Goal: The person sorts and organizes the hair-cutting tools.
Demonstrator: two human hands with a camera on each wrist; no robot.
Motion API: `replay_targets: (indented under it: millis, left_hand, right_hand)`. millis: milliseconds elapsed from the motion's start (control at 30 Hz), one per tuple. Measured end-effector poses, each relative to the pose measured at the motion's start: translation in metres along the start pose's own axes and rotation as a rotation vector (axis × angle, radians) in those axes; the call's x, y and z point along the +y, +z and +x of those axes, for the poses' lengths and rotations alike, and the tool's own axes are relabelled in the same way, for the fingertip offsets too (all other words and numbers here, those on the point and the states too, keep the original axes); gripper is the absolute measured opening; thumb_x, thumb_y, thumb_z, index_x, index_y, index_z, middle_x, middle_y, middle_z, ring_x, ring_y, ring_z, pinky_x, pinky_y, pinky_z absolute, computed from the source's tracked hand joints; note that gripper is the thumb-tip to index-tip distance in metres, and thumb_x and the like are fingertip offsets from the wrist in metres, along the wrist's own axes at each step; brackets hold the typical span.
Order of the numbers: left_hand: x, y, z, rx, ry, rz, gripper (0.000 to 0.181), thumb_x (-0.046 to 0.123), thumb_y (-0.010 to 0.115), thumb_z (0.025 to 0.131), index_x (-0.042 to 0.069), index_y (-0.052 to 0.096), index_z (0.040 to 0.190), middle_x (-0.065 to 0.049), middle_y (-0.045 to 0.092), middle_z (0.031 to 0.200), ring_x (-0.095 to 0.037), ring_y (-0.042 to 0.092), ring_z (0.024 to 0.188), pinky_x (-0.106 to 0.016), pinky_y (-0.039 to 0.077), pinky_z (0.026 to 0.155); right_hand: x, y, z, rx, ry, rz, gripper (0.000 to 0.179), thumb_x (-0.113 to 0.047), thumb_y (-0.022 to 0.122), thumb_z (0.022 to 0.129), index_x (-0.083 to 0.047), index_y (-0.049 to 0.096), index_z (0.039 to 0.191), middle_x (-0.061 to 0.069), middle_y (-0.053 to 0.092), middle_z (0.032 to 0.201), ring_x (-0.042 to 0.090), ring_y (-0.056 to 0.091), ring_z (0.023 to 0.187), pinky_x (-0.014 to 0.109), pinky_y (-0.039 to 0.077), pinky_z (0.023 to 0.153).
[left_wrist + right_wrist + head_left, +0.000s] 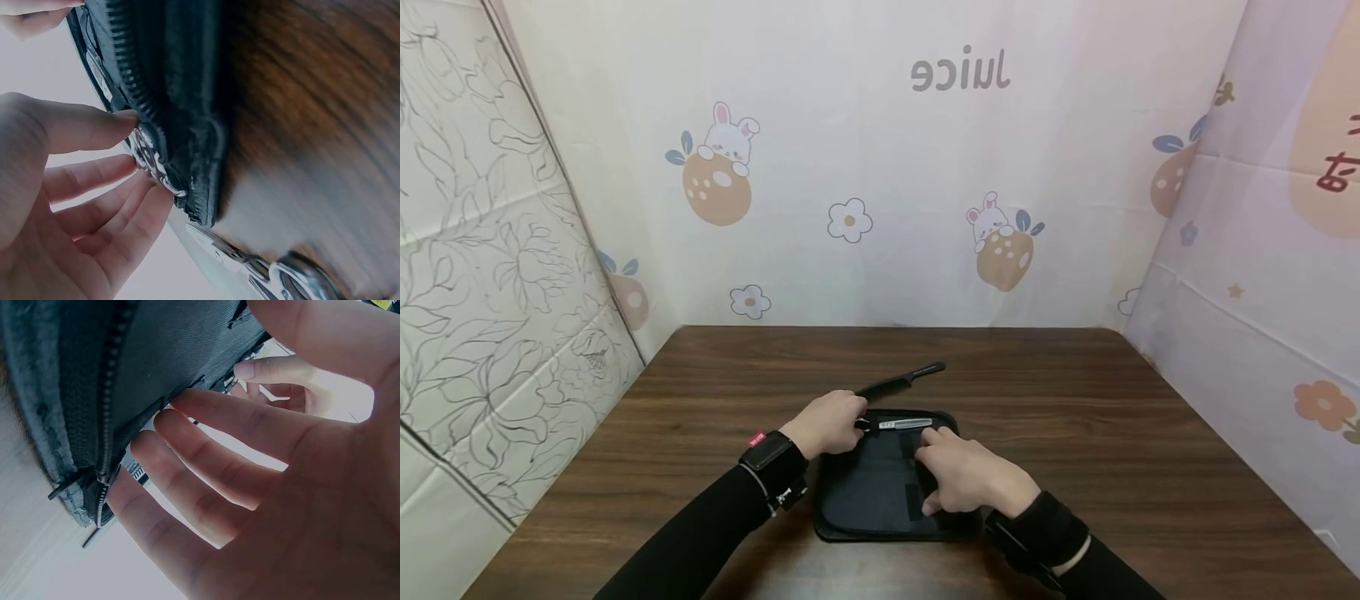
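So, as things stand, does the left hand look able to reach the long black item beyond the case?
Probably yes: the left hand is close to the long black item, nothing visibly between, but likely must first release the shiny metal piece it pinches.

Glossy metal piece (149, 157) at my left fingertips (125, 165); matt, cloth-like case (865, 492) by my right fingers (234, 422), its zip (122, 50) ridged; beyond them, smooth, wood-grained table (1075, 417), faintly glossy.

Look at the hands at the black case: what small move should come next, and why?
Probably, the left hand should slide the metal tool slightly toward the right hand, farther along the case: it pinches the tool's handle end near the case's edge, while the right hand touches the case and could steady it.
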State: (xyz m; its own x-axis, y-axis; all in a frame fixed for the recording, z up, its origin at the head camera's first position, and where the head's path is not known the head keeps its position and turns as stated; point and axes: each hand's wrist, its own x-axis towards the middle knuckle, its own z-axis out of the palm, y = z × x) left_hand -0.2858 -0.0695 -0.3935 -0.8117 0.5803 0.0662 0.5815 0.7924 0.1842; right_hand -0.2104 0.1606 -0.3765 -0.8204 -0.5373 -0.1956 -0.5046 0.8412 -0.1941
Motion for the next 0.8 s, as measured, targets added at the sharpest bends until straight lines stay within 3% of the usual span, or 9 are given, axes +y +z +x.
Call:
replay_targets:
  millis: [133, 367, 800]
  left_hand:
    - [-0.0016, -0.0015, -0.0019, 0.001, -0.002, -0.023, 0.015, 0.01, 0.072, 0.092, 0.005, 0.067, 0.105, -0.009, 0.064, 0.098, -0.023, 0.063, 0.089, -0.041, 0.053, 0.08]
    - [-0.0005, -0.0013, -0.0029, 0.014, -0.001, -0.026, 0.012, 0.009, 0.074, 0.09, 0.006, 0.062, 0.092, -0.004, 0.057, 0.085, -0.018, 0.052, 0.073, -0.038, 0.046, 0.069]
    - [0.0007, 0.0014, -0.001, 0.017, 0.007, -0.043, 0.008, 0.006, 0.07, 0.089, 0.007, 0.062, 0.091, -0.002, 0.058, 0.081, -0.016, 0.052, 0.069, -0.036, 0.047, 0.067]
  right_hand:
    - [0.0002, 0.0, 0.0001, 0.001, 0.0, 0.002, 0.05, -0.032, 0.088, 0.08, -0.008, 0.07, 0.121, -0.006, 0.049, 0.105, 0.014, 0.043, 0.094, 0.033, 0.044, 0.071]
    - [0.0005, 0.0001, 0.0003, 0.002, 0.003, 0.004, 0.051, -0.032, 0.088, 0.08, -0.008, 0.07, 0.122, -0.006, 0.049, 0.105, 0.014, 0.043, 0.093, 0.033, 0.044, 0.07]
    - [0.001, 0.001, 0.0008, 0.003, -0.001, -0.019, 0.051, -0.034, 0.088, 0.08, -0.008, 0.07, 0.121, -0.005, 0.048, 0.104, 0.015, 0.043, 0.093, 0.034, 0.045, 0.071]
